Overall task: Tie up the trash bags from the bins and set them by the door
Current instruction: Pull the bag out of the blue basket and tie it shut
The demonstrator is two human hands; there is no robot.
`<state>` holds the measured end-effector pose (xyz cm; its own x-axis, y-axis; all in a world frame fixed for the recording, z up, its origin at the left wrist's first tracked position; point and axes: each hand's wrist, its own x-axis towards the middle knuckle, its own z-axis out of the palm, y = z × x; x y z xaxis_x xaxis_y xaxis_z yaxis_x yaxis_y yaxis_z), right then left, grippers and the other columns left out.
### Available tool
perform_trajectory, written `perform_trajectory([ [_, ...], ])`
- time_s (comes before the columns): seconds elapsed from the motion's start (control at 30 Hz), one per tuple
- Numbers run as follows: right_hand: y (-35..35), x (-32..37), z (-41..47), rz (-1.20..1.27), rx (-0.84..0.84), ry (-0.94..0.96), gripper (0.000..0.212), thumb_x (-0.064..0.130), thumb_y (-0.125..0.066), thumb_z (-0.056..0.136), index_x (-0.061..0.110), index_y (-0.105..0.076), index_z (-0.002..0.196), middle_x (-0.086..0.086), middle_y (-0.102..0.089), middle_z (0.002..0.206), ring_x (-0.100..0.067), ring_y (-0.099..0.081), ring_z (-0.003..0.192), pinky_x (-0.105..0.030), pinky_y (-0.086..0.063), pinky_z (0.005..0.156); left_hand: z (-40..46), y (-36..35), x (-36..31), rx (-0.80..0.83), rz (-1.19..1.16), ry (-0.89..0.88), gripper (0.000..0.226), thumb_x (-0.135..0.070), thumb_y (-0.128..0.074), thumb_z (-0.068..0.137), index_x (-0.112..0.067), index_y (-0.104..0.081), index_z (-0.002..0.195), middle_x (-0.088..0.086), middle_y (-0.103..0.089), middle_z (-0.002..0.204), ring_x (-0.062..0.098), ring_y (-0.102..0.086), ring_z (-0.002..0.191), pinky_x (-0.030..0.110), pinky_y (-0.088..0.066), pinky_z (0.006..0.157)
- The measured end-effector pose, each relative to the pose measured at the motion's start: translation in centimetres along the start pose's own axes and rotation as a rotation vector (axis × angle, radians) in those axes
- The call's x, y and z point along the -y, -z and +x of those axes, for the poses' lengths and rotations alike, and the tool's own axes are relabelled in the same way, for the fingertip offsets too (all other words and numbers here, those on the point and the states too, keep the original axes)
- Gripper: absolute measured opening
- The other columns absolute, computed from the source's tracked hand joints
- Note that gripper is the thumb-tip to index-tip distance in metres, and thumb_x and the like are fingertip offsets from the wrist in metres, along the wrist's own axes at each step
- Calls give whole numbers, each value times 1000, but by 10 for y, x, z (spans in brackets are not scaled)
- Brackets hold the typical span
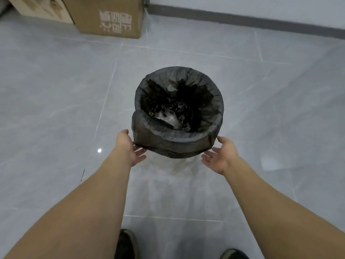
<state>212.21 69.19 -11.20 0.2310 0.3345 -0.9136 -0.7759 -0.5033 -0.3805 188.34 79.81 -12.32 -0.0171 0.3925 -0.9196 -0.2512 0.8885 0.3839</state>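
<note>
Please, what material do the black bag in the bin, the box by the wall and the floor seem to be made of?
Black bag: thin plastic film, slightly glossy, judging by its fine wrinkles and the folded-over edge.
Box: brown corrugated cardboard, matte, with white print; probably, from its colour and flat panels.
Floor: large grey tiles, likely polished ceramic or stone; pale joint lines and reflections show.

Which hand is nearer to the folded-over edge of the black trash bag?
Left. The left hand touches the trash bag at its lower left edge, fingers open. The right hand hovers just off the lower right edge, open, with no grip.
</note>
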Motion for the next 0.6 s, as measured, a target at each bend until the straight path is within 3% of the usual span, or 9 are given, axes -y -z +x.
perform_trajectory([
  [0.07,0,-3,1,90,27,-12,66,40,-46,95,2,-28,146,-19,-50,138,-34,-46,130,-45,-33,108,1,2,5,71,-34,6,56,-48,-35,94,-5,-48,128,9,-63,117,29,-60,108,48,-39,104],
  [0.17,-4,-2,-5,126,71,24,41,32,-46,96,3,-53,123,-11,-64,116,-25,-59,109,-38,-36,109,-7,2,2,162,-49,-18,40,-40,-42,92,-8,-59,110,5,-67,110,23,-62,105,43,-42,103],
  [0.23,-8,-1,-13,105,54,61,27,25,-45,97,8,-61,109,-6,-67,107,-20,-63,94,-33,-44,101,-15,-1,-2,174,-32,-36,26,-31,-46,90,-12,-62,98,3,-69,98,19,-65,94,37,-50,87],
  [0.3,-12,1,-23,24,6,92,24,23,-44,98,15,-62,112,-2,-67,93,-14,-62,79,-28,-48,83,-28,-5,-7,132,-22,-72,17,-22,-45,91,-14,-60,89,3,-67,85,18,-64,79,32,-51,68],
  [0.4,-13,4,-43,-64,-99,146,17,21,-48,96,18,-64,100,0,-64,79,-12,-56,65,-25,-46,63,-52,-8,-16,22,12,-125,15,-15,-44,91,-13,-59,90,3,-64,79,17,-61,68,30,-49,56],
  [0.53,-21,18,-70,-134,-207,295,10,15,-52,93,16,-61,89,-2,-62,76,-15,-54,60,-27,-47,57,-81,-17,-44,-76,114,-277,13,-9,-46,85,-12,-59,86,6,-62,74,20,-59,59,26,-47,43],
  [0.6,-28,31,-79,-144,-235,382,9,11,-53,91,13,-60,85,-4,-60,74,-16,-52,58,-27,-47,55,-89,-27,-61,-83,194,-392,15,-9,-47,84,-12,-60,93,9,-62,76,24,-59,58,28,-49,45],
])
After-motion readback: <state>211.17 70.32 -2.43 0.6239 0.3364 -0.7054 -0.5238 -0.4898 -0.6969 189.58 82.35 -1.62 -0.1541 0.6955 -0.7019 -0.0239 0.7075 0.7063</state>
